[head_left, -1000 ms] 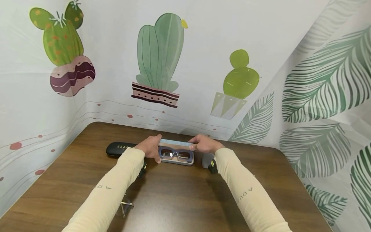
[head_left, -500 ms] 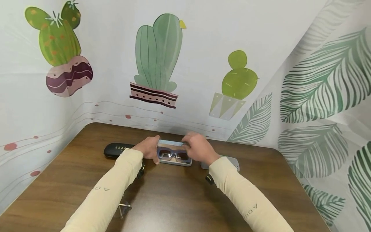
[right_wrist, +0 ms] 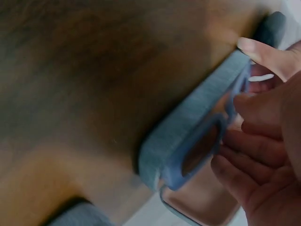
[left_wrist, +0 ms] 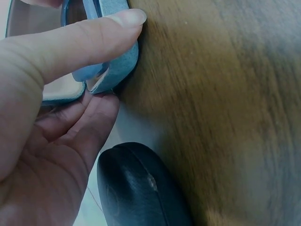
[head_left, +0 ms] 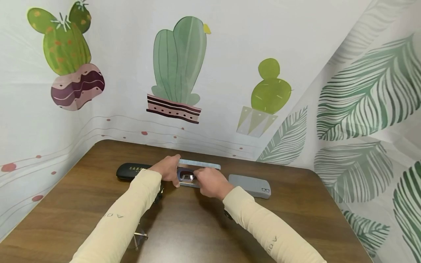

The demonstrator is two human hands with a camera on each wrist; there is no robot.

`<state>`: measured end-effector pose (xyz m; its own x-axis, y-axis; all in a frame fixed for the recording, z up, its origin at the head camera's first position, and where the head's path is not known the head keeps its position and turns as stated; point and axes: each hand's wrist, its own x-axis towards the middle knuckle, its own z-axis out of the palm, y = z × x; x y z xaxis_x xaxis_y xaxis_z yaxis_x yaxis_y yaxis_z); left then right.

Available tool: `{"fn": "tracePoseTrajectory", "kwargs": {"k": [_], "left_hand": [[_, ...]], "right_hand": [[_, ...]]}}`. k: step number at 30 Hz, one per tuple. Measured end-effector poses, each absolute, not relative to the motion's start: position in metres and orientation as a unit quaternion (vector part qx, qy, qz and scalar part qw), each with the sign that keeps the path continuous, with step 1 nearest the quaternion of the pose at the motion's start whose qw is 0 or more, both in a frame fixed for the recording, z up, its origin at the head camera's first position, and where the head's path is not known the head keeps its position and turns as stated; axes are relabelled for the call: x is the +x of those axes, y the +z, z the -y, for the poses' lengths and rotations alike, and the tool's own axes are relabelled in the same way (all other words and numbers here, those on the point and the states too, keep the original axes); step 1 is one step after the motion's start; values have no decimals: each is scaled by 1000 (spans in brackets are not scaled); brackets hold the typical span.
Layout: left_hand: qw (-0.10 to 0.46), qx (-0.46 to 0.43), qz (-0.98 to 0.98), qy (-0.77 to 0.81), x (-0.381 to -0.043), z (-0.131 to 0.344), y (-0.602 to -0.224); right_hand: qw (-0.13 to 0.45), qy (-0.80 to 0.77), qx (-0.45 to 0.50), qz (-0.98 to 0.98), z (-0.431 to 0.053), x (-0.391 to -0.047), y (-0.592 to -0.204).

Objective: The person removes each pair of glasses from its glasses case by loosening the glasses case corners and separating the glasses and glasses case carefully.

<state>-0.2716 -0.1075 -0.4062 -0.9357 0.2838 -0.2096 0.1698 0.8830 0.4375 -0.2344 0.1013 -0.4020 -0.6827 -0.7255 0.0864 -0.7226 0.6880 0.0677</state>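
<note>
An open light-blue glasses case (head_left: 200,164) lies near the table's far edge, a pair of blue-framed sunglasses (head_left: 186,176) in it. My left hand (head_left: 168,168) grips the case's left end; the left wrist view has the thumb over the case rim (left_wrist: 123,66) and the other fingers behind. Over the right half of the case reaches my right hand (head_left: 210,181). In the right wrist view its thumb and fingers lie apart, at either side of the bridge of the sunglasses (right_wrist: 171,176). The right lens is hidden from the head camera by that hand.
A black glasses case (head_left: 131,171) lies left of the left hand, partly behind it. To the right sits a closed grey glasses case (head_left: 249,185) with a glasses emblem. Thin-framed glasses (head_left: 140,235) are partly covered by the left forearm. A printed curtain hangs behind the table.
My right hand has let go of the light-blue case's right end and moved left and nearer, over the sunglasses. The grey case is now uncovered. My left hand keeps its grip.
</note>
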Motion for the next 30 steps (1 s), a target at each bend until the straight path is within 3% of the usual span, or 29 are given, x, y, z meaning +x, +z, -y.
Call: {"fn": "tracePoseTrajectory", "kwargs": {"k": [9,23,30], "left_hand": [[131,125,-962,206,-277,110,-408],[122,131,-962,206,-274,109,-408],[116,135,-963,204,-273,110,-407]], "right_hand": [[72,-22,335,939,-90,-242,-413],[165,-24,301,939,-84,-243,-422],[163,-9,282,945,-83,-241,-415]]}}
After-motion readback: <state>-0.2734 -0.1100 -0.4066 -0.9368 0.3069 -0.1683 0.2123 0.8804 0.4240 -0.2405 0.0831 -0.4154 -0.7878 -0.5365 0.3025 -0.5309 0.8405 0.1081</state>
